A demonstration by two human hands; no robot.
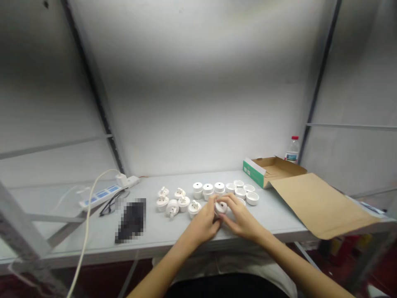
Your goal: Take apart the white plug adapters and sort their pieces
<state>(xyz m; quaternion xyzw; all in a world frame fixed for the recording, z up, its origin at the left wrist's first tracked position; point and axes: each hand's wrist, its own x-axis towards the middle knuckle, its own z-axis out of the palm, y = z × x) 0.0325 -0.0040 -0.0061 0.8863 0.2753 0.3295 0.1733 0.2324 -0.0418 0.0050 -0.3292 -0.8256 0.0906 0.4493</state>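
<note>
Near the table's front edge, my left hand (205,220) and my right hand (241,216) both close around a small white round plastic piece (221,207). Small openings show in its top; my fingers cover its sides. To the left of my hands stand several white round pieces with small fittings on top (183,202), one of them tipped on its side (172,209). Behind my hands are white pieces with flat round lids (207,189), each with a dark centre hole. Several open white cups (252,198) lie just beyond my right hand, one partly hidden by it.
On the right, a green and brown cardboard box (257,174) lies with its flap (322,203) over the table. Behind it stands a bottle (292,152). At left are a power strip (102,196), a white cable (88,215), glasses (108,205) and a dark blurred-out object (133,219).
</note>
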